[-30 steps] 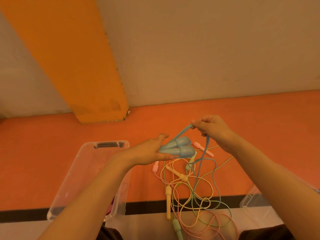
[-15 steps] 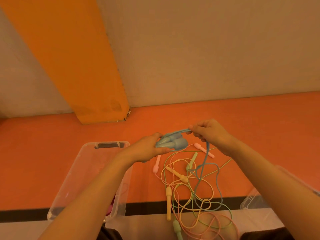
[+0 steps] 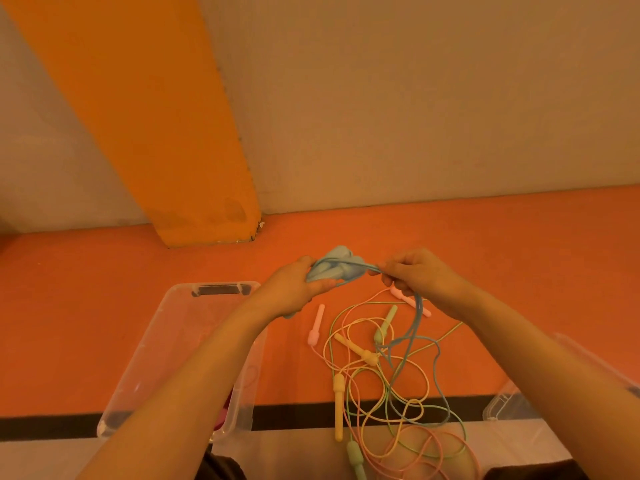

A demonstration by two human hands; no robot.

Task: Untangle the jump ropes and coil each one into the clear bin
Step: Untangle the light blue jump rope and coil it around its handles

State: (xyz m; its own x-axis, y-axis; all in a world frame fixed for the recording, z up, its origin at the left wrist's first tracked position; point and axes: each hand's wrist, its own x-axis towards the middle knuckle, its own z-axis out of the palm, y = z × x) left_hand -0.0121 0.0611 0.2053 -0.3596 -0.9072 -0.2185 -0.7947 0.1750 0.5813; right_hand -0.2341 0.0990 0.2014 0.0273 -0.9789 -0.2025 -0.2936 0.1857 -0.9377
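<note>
Head view: the left hand (image 3: 294, 292) is gripping a pair of smooth, rounded pale blue plastic jump-rope handles (image 3: 337, 268), its fingers curling round them above the orange floor (image 3: 104, 306). The right hand (image 3: 415, 275) is pinching the thin pale blue rope cord (image 3: 417, 317) just beside the handles, fingers folding tight on it. Several turns of that cord are lying across the handles, and the rest is hanging from the right hand and trailing into a loose tangle of thin glossy cords (image 3: 398, 410) in yellow, green and pink on the floor.

Slim cylindrical handles are lying in and around that tangle: two yellow ones (image 3: 338, 407), a pale green one (image 3: 386, 323), another green one (image 3: 356, 459) at the lower edge, and two pink ones (image 3: 317, 323), one partly hidden by the right hand.

A clear rectangular plastic bin (image 3: 166, 341) is sitting on the floor to the left of the tangle, beneath the left forearm, with something pink showing dimly through its near wall. A second clear plastic container (image 3: 505, 407) is peeking out beneath the right forearm. A smooth orange pillar (image 3: 156, 133) is standing against the pale wall.
</note>
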